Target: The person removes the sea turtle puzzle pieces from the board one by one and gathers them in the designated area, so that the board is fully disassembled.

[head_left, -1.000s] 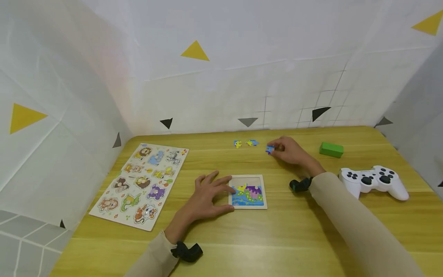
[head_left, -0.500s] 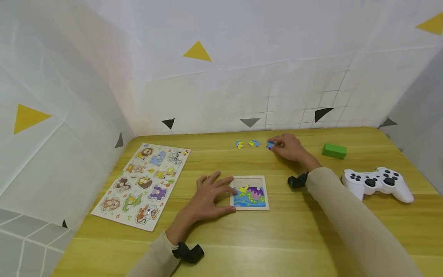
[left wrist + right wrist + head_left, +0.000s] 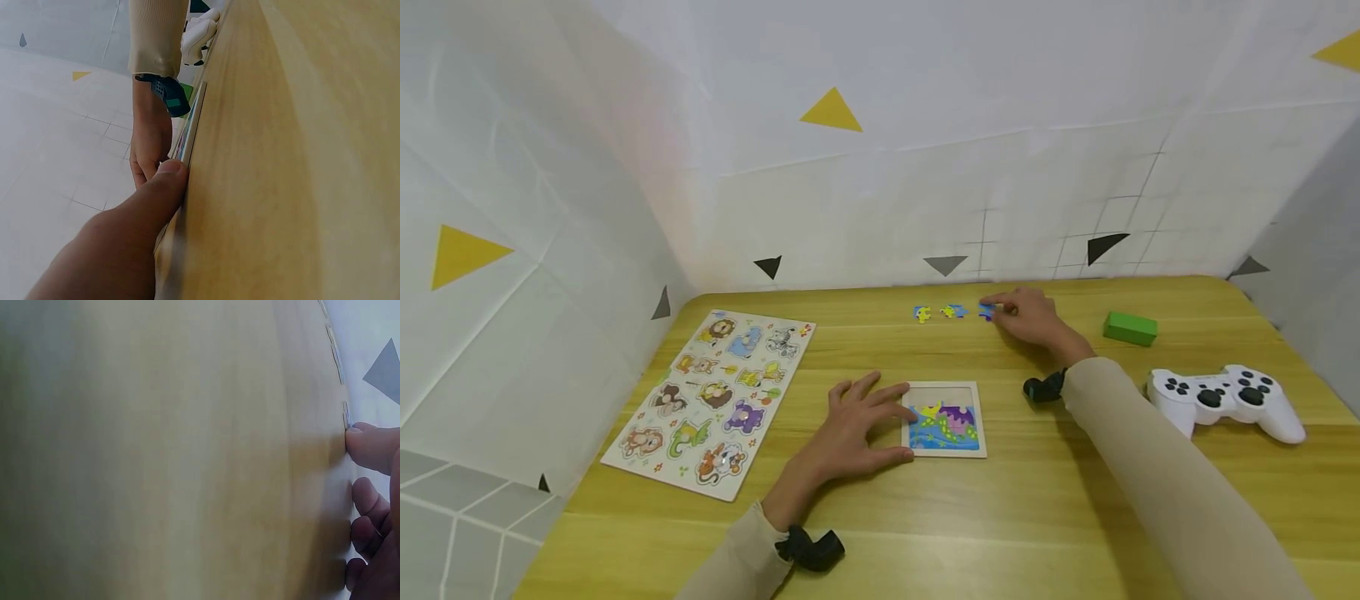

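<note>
A small framed jigsaw puzzle (image 3: pixel 982 421) lies flat on the wooden table, its lower part filled with a blue, yellow and purple picture and its upper part bare. My left hand (image 3: pixel 850 429) rests at the frame's left side, fingers spread and relaxed, with fingertips and thumb against the edge. Near the table's back edge, my right hand (image 3: pixel 1030 318) holds a blue and purple puzzle piece (image 3: pixel 985 312) flat on the wood between index finger and thumb. Two yellow and blue pieces, one (image 3: pixel 922 314) farther left and one (image 3: pixel 955 311) closer, lie in a row with it.
At left lies an animal peg board (image 3: pixel 711 400). On the right are a green block (image 3: pixel 1131 328) and a white game controller (image 3: pixel 1225 398). A white sheeted wall (image 3: pixel 880 200) rises behind the table's back edge.
My right hand has carried the puzzle piece slightly back, in line with the other two loose pieces. The left hand has stayed by the frame. The head view has shifted slightly.
</note>
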The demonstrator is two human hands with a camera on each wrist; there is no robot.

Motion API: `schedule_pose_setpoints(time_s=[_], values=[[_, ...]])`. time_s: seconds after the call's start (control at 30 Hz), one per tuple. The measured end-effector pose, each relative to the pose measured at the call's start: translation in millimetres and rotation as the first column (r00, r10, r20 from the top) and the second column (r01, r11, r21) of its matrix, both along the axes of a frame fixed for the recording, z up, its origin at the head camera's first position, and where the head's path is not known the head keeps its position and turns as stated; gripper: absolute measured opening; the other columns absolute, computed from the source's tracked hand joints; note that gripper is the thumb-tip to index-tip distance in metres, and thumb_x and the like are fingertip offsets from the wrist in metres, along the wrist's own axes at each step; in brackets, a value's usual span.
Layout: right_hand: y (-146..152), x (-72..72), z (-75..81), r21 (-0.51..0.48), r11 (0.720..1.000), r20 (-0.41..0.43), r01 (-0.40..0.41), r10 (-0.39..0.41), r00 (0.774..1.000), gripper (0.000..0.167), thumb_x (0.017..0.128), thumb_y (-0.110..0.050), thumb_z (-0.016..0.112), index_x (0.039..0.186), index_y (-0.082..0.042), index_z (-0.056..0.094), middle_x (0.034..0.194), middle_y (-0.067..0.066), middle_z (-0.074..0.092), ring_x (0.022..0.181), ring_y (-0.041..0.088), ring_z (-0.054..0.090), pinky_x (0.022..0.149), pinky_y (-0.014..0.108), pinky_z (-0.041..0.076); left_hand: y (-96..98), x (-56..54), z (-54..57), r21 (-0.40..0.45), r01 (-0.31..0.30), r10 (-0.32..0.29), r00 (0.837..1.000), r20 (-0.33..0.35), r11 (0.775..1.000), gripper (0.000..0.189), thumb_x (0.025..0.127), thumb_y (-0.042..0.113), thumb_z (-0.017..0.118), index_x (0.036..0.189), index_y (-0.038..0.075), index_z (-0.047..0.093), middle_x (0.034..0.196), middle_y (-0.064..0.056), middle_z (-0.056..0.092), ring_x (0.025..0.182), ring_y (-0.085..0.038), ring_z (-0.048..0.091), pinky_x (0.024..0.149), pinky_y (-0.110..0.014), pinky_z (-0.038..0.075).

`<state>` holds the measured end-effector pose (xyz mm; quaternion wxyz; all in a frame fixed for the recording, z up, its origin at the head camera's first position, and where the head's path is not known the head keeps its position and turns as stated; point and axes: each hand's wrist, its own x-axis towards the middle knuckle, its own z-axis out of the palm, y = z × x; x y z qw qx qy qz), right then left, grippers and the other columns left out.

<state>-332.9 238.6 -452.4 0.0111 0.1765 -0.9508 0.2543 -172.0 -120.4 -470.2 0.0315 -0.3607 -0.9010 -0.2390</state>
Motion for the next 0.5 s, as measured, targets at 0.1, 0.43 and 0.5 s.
schedule_pose_setpoints(time_s=[0.1, 0.43, 0.5], values=[[0.1, -0.6, 0.1, 0.008, 1.000, 0.010, 0.009, -0.009, 1.000, 0.040, 0.101, -0.022, 0.056, 0.141, -0.018, 0.063, 0.121, 0.023, 0.063, 0.113, 0.039, 0.056, 0.081, 0.054, 0.042, 0.3, 0.0, 0.3, -0.004, 0.000, 0.000, 1.000, 0.002, 1.000, 0.042, 0.088, 0.061, 0.070, 0.125, 0.041, 0.066, 0.161, 0.007, 0.043, 0.155, -0.039, 0.024, 0.115, -0.064, 0.012], [-3.5, -1.5, 2.3, 0.029, 0.999, 0.048, 0.027, -0.028, 0.998, 0.042, 0.104, -0.024, 0.053, 0.145, -0.018, 0.058, 0.125, 0.025, 0.059, 0.118, 0.044, 0.051, 0.093, 0.067, 0.035, 0.3, -1.0, 0.0, 0.001, 0.003, -0.003, 1.000, -0.008, 1.000, 0.042, 0.088, 0.060, 0.070, 0.125, 0.041, 0.066, 0.161, 0.007, 0.044, 0.155, -0.040, 0.025, 0.114, -0.065, 0.012], [-3.7, -1.7, 2.7, 0.028, 0.999, 0.057, 0.032, -0.033, 0.998, 0.042, 0.104, -0.025, 0.052, 0.146, -0.018, 0.058, 0.124, 0.025, 0.059, 0.118, 0.045, 0.049, 0.094, 0.067, 0.033, 0.2, -1.2, 0.3, 0.002, 0.001, -0.001, 1.000, -0.008, 1.000, 0.042, 0.088, 0.060, 0.070, 0.125, 0.041, 0.066, 0.161, 0.007, 0.044, 0.155, -0.039, 0.025, 0.114, -0.065, 0.012]])
